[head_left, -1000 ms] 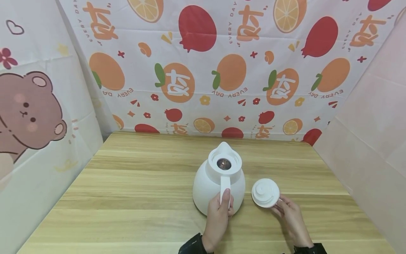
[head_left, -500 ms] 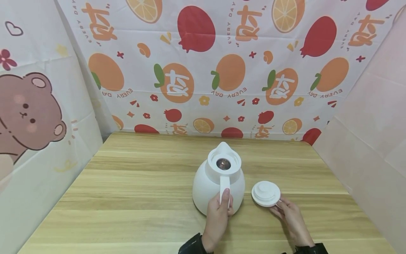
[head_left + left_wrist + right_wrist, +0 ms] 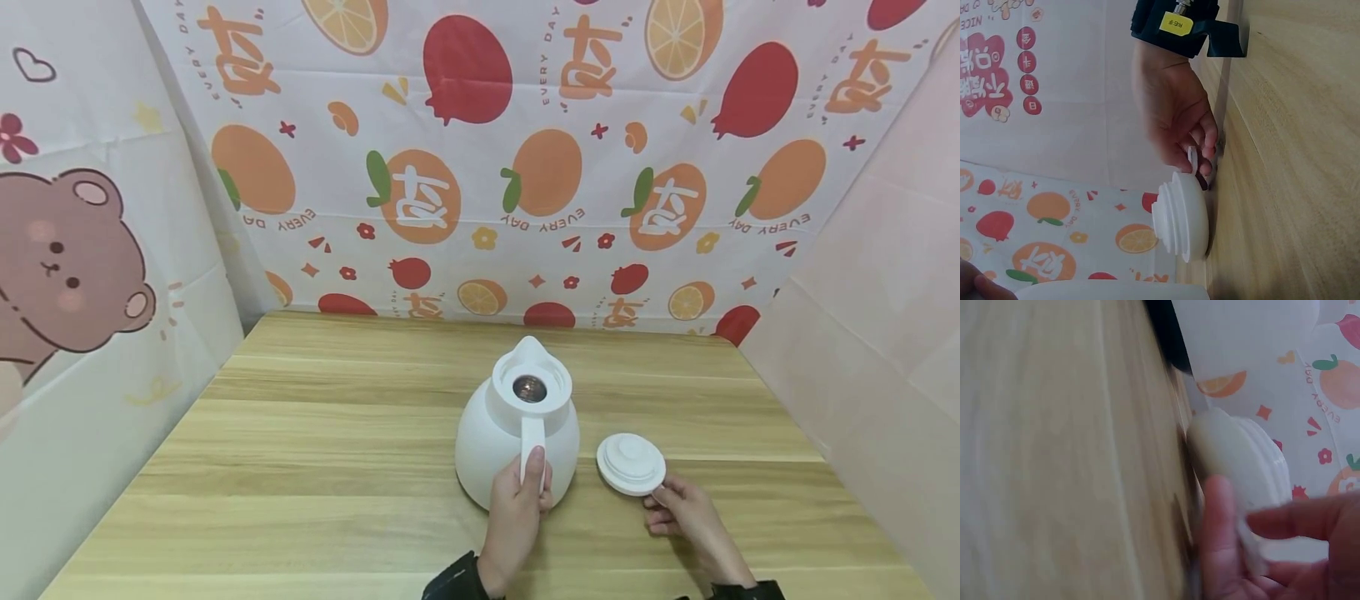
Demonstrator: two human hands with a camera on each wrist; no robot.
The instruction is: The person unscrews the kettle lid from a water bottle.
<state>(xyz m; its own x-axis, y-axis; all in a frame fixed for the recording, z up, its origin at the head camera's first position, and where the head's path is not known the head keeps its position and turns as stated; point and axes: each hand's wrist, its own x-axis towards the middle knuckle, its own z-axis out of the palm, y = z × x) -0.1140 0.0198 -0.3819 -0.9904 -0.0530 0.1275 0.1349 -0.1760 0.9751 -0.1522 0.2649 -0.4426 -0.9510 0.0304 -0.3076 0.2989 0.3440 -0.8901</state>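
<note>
A white thermal jug (image 3: 480, 442) stands upright in the middle of the table, its top uncovered and a dark shiny opening showing. My left hand (image 3: 513, 512) grips the jug's handle (image 3: 532, 435), thumb lying along it. To the right, my right hand (image 3: 697, 521) pinches the small tab at the edge of a round white lid (image 3: 632, 465). The lid's stepped side faces up, close over the tabletop. In the left wrist view, the tab (image 3: 1193, 159) sits between thumb and fingers of the right hand. The right wrist view has the lid (image 3: 1235, 456) at close range.
The wood-grain table (image 3: 300, 467) extends to both sides of the jug. Behind it hangs a fruit-printed cloth (image 3: 480, 183). A bear-printed cloth (image 3: 180, 275) borders the left side, a pale cloth (image 3: 870, 333) the right.
The lid has tilted and shifted slightly right and toward me, its stepped side still up. My right hand has moved a little with it, fingers changing position. Left hand and jug stay put.
</note>
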